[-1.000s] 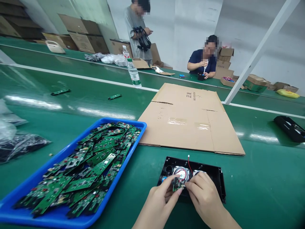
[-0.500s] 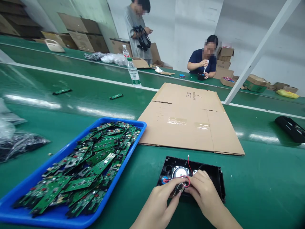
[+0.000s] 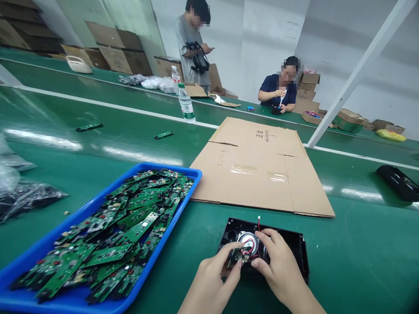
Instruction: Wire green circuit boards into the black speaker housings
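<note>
A black plastic speaker housing (image 3: 296,248) lies on the green belt near me, with a round silver speaker (image 3: 248,239) and red wires inside. My left hand (image 3: 214,277) pinches a small green circuit board (image 3: 235,257) over the housing's left half. My right hand (image 3: 278,266) rests on the housing beside it, fingertips at the board's right edge and on the wires. A blue tray (image 3: 59,301) heaped with several green circuit boards sits to my left.
A flattened cardboard sheet (image 3: 262,165) lies beyond the housing. Another black housing (image 3: 397,182) sits far right. A water bottle (image 3: 186,104), two loose boards and plastic bags (image 3: 19,196) are on the belt. Two other people work at the far bench, by cardboard boxes.
Both hands shifted slightly left over the housing; the small board now sits lower and flatter against it. The speaker cone shows again. The view tipped down a little.
</note>
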`<state>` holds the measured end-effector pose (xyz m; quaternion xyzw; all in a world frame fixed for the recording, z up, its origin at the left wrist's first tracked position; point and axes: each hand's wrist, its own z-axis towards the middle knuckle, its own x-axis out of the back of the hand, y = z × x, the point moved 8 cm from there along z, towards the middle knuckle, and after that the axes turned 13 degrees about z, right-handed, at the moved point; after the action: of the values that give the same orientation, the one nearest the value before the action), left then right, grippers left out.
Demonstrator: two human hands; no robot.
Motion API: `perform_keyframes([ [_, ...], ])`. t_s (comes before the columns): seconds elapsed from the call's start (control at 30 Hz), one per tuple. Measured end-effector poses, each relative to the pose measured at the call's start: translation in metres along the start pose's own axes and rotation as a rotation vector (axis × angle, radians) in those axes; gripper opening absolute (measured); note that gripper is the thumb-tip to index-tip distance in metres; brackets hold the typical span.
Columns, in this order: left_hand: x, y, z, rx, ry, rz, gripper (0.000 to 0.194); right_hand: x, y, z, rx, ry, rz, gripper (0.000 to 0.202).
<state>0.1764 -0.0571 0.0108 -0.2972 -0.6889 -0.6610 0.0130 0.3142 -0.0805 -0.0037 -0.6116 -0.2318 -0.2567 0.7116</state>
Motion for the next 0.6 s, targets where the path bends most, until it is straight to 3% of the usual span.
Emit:
perform_keyframes([
  [0.13, -0.004, -0.010, -0.001, 0.099, -0.036, -0.192, 0.025, -0.001, 0.004, 0.000, -0.081, -0.041, 0.109, 0.045],
  [0.27, -0.008, -0.011, -0.002, 0.135, -0.005, -0.250, 0.029, 0.017, 0.016, -0.004, -0.165, 0.183, 0.322, 0.024],
  [0.43, -0.014, -0.011, 0.001, 0.112, 0.052, -0.288, 0.035, 0.031, -0.007, -0.008, 0.123, 0.298, 0.213, 0.013],
  [0.6, -0.023, -0.015, 0.004, 0.048, -0.013, -0.198, 0.038, 0.019, -0.024, -0.006, 0.276, 0.181, 0.135, 0.016],
])
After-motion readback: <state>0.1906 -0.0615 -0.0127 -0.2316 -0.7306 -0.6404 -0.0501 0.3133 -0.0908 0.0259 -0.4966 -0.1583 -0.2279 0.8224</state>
